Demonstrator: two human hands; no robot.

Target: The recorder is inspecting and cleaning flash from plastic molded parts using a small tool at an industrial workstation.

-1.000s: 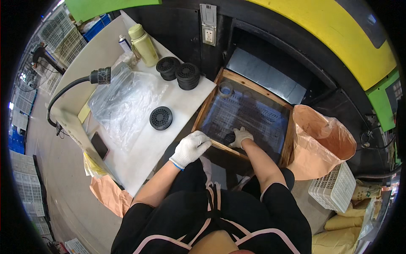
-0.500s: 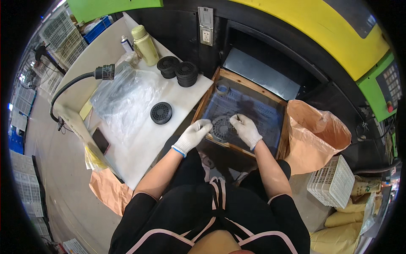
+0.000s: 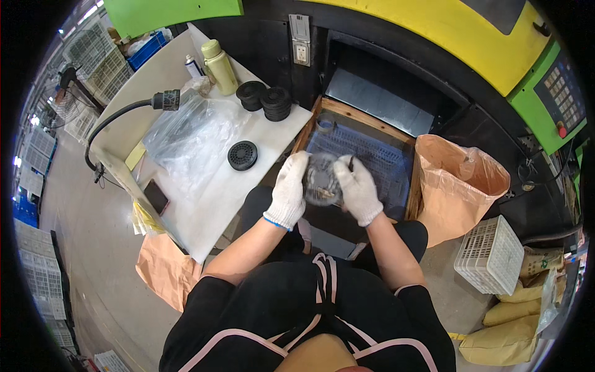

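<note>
A round dark disc with a pierced grille pattern (image 3: 322,180) is between my two white-gloved hands, smeared by motion. My left hand (image 3: 289,193) grips its left edge, fingers closed. On the opposite edge, my right hand (image 3: 359,189) is closed too; a small dark spot shows at its fingertips, too blurred to name. Below the disc lies a wood-framed box (image 3: 365,124) with a blue mesh-like bottom. A single black grille disc (image 3: 242,155) rests on the white table (image 3: 204,226) to the left, and two stacks of similar discs (image 3: 276,104) stand farther back.
A clear plastic bag (image 3: 192,139), a phone (image 3: 156,197) and a pale green bottle (image 3: 219,68) are on the table. A bendable lamp arm (image 3: 114,121) arches over its left side. An orange-lined bag (image 3: 462,186) and white basket (image 3: 489,254) stand right, below a machine (image 3: 434,37).
My left hand has closed in on the disc and now grips its edge. The disc has come up slightly between both hands and is blurred. The whole view has shifted a little.
</note>
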